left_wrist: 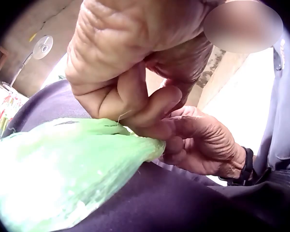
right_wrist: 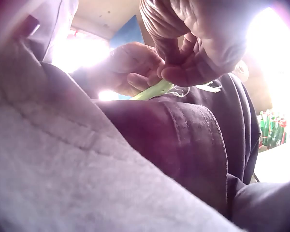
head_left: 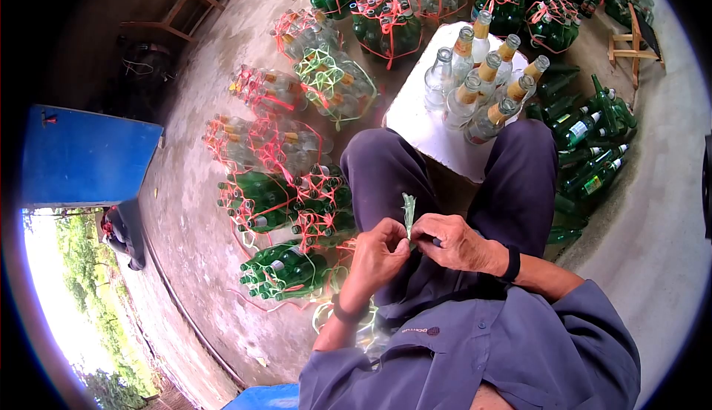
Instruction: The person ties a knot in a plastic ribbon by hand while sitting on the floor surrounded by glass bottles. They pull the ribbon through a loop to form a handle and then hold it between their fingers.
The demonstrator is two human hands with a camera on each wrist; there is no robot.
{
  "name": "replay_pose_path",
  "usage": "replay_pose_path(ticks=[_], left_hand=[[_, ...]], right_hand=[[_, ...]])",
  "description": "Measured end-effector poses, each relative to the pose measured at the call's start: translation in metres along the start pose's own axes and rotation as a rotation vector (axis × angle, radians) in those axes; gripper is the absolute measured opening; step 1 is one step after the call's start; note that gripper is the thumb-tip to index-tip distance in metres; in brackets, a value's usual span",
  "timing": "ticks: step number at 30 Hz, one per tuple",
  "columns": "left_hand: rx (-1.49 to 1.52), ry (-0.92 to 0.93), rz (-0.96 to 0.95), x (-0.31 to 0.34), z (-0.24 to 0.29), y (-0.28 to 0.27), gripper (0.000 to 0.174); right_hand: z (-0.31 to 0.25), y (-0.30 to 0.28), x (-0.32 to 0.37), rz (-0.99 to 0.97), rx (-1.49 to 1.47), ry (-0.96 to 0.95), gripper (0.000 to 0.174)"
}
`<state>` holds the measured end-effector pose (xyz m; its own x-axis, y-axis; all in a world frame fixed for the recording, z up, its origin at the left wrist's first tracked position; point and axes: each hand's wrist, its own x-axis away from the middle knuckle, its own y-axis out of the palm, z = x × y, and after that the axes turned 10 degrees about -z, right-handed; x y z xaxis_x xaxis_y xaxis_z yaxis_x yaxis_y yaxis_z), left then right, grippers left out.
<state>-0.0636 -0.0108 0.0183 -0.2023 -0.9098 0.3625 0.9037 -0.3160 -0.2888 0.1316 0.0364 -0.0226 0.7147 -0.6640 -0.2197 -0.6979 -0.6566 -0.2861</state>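
Both hands meet above the lap in the head view, with a green plastic strip [head_left: 409,211] standing up between them. The left hand [head_left: 382,254] pinches the strip between thumb and curled fingers. Close beside it, the right hand [head_left: 454,243] also pinches at the strip, fingertips nearly touching the left ones. In the left wrist view the green plastic [left_wrist: 72,169] spreads wide and gathers to a narrow end at the fingers of the left hand [left_wrist: 135,63]. The right wrist view shows the strip [right_wrist: 154,90] and thin loose strands under the right hand [right_wrist: 198,38].
Clear bottles [head_left: 487,72] stand on a white-topped stool [head_left: 415,117] beyond the knees. Bundles of bottles tied with red and green strips [head_left: 297,143] cover the floor to the left and far side. Loose green bottles [head_left: 586,150] lie at right. A blue panel [head_left: 89,156] is at left.
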Motion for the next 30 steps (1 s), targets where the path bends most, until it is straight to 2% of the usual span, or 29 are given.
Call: replay_pose_path(ticks=[11,14,16,19,21,30], left_hand=[[-0.085,0.021,0.028,0.002,0.0,0.005,0.006],[-0.086,0.04,0.046,0.003,-0.002,0.008,0.006],[-0.078,0.056,0.054,0.003,-0.007,0.01,0.006],[-0.146,0.092,0.071,0.002,-0.009,0.011,0.013],[-0.103,0.03,0.045,0.002,-0.005,0.009,0.013],[-0.09,0.051,0.033,0.0,-0.009,0.009,0.013]], right_hand=[[-0.002,0.001,-0.002,-0.015,0.036,-0.073,0.018],[-0.003,0.0,-0.002,-0.084,0.148,-0.032,0.017],[-0.008,-0.003,-0.004,-0.106,0.329,-0.058,0.022],[-0.01,-0.003,-0.005,-0.11,0.434,-0.105,0.024],[-0.009,-0.002,-0.004,-0.111,0.456,-0.128,0.024],[-0.007,0.003,0.0,-0.11,0.501,-0.15,0.024]])
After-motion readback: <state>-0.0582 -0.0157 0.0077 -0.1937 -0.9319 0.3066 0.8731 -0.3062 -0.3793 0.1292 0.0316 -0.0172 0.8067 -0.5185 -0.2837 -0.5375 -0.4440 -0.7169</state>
